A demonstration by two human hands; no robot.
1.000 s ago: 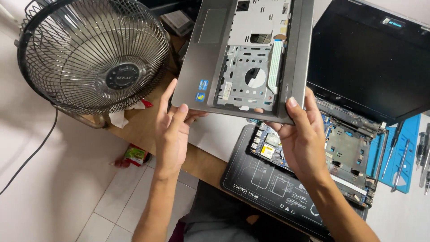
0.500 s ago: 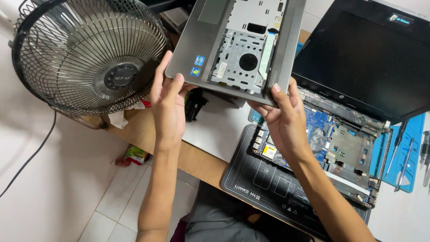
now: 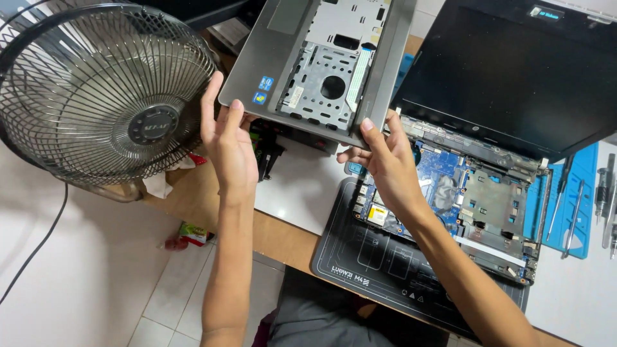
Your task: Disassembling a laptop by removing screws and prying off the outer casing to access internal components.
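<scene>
Both our hands — left hand (image 3: 228,138), right hand (image 3: 382,164) — grip closed on the grey laptop top cover (image 3: 321,61), held above the opened laptop base (image 3: 475,205), beside the fan (image 3: 106,96).

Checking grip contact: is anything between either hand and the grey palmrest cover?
Nothing visible. The left hand grips the grey palmrest cover at its near-left corner, the right hand at its near edge. The cover is held in the air, above the desk, with the fan to its left and the opened laptop base to its right.
</scene>
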